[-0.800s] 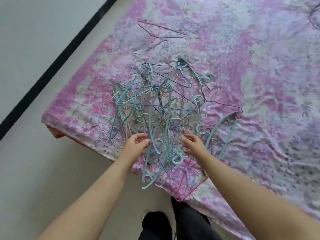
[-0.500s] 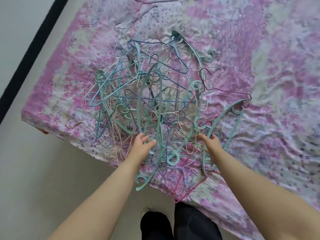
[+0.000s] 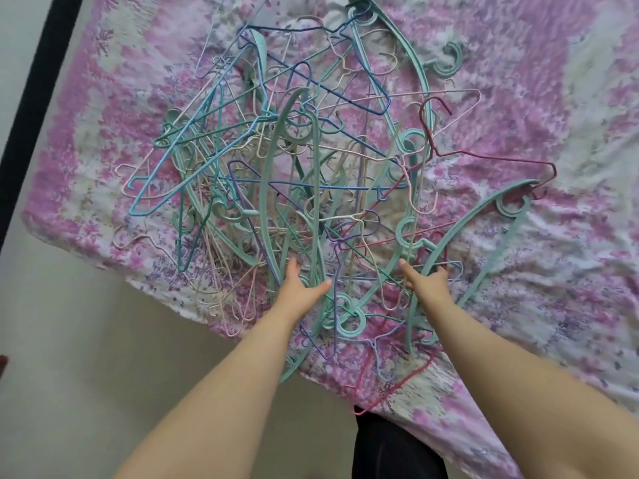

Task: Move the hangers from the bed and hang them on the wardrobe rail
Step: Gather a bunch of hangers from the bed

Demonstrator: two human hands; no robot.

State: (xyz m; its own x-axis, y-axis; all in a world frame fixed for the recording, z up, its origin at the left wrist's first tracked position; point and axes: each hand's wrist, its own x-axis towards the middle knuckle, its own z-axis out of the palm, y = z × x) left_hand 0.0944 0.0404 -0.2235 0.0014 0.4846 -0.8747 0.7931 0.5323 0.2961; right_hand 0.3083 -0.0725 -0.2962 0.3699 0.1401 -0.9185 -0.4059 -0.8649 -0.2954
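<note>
- A big tangled pile of hangers [image 3: 311,174] is lying on the bed [image 3: 570,236], near the bed corner which is closest to the person.
- The pile is mixing thick teal plastic hangers with thin wire ones in blue, purple, cream, pink and dark red colours; many are hooking into each other.
- The left hand [image 3: 299,288] is reaching into the near edge of the pile with the fingers spread and mostly straight; it is touching the hangers but is not closing around any of them.
- The right hand [image 3: 427,281] is also at the near edge of the pile, with the thumb stretched out to the left; its other fingers are going in among the wires and I cannot tell if they are gripping one.
- A long teal hanger [image 3: 484,236] is curving away from the right hand toward the right side of the bed.
- The bed sheet is showing a pink, white and purple flower pattern and is wrinkled.
- The pale floor [image 3: 86,340] is showing to the left, and the person's dark trousers [image 3: 390,447] are showing between the forearms.
</note>
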